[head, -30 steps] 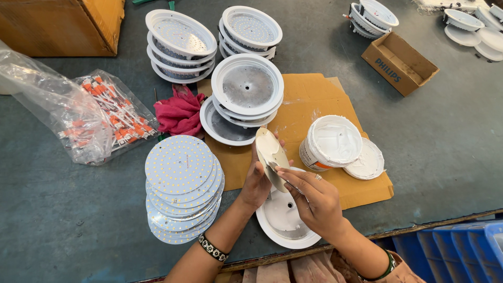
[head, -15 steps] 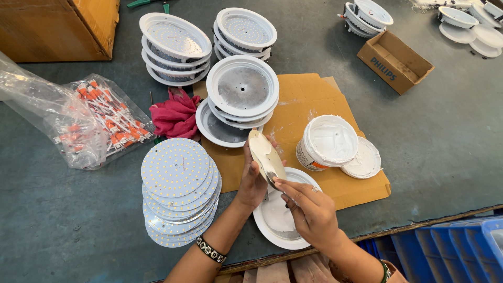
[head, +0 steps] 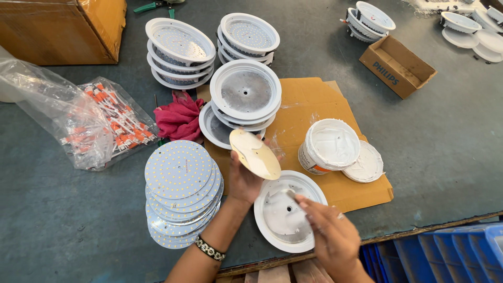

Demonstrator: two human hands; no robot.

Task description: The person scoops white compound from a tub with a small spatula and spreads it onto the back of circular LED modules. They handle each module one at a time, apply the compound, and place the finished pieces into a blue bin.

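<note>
My left hand [head: 242, 181] holds a round cream-coloured disc [head: 255, 153] tilted up above the table. My right hand [head: 327, 230] holds a small stick-like tool whose tip touches the inside of a white round housing [head: 277, 209] lying open side up at the near edge. A stack of round white boards dotted with small yellow chips [head: 181, 188] sits just left of my left hand. An open white tub of white paste [head: 329, 145] stands to the right on a cardboard sheet [head: 309, 105], its lid [head: 365, 163] beside it.
Stacks of white housings [head: 245, 94] [head: 179, 50] [head: 249, 32] stand behind. A red cloth [head: 179, 118] and a clear bag of orange-tipped wires [head: 102, 123] lie left. A brown carton [head: 63, 29] is far left, a small open box [head: 396, 65] far right, blue bins [head: 450, 251] at the near right.
My right hand has moved off the raised disc and down to the housing at the near edge. The left hand keeps the disc lifted.
</note>
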